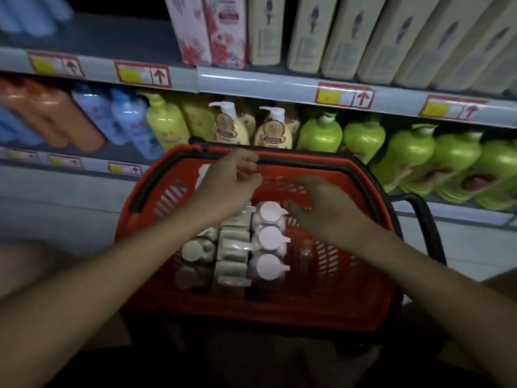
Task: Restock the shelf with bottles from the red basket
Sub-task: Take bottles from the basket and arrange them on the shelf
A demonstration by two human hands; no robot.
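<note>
Left hand is held over the red basket, fingers loosely curled, nothing gripped. Three round white-capped bottles are counted in one column inside, flat-capped ones beside. Right hand is spread open, empty. Five green bottles are shelved behind.

Grey shelf, green bottles, yellow pump bottles, cream boxes above.

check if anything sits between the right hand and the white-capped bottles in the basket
Nothing visible does. The right hand hovers open just above and right of the white-capped bottles in the red basket, with only open air between them.
</note>
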